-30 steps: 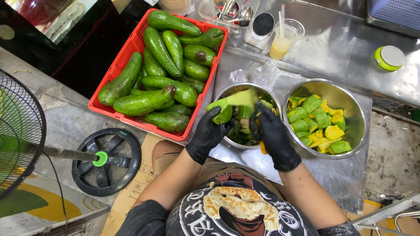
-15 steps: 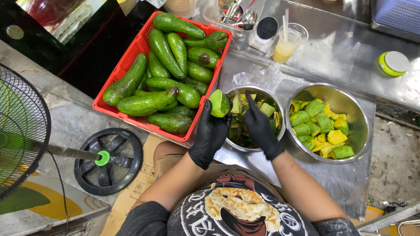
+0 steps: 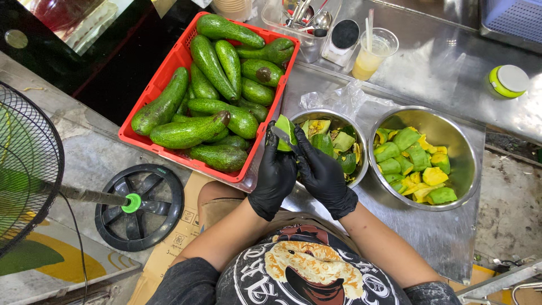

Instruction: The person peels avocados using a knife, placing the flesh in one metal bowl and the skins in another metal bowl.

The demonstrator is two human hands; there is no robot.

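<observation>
Both my hands wear black gloves and meet over the left edge of a steel bowl (image 3: 362, 148) that holds avocado peels and scraps. My left hand (image 3: 275, 174) grips a peeled green avocado piece (image 3: 285, 129). My right hand (image 3: 323, 171) is pressed against it and holds a small knife, whose blade (image 3: 280, 135) lies across the piece. To the right, a second steel bowl (image 3: 470, 151) holds several peeled green and yellow avocado chunks. A red crate (image 3: 167, 63) full of whole avocados sits just left of my hands.
The bowls stand on a steel counter (image 3: 446, 226). Behind them are a crumpled plastic bag (image 3: 339, 99), a cup of yellow drink with a straw (image 3: 372, 52), a utensil tray (image 3: 305, 22) and a green-lidded jar (image 3: 506, 81). A floor fan (image 3: 25, 169) and its round base (image 3: 141, 206) stand at the left.
My right hand left the peel bowl and came back to the avocado piece with the knife blade on it. My left hand has stayed at the bowl's left edge since half a second ago.
</observation>
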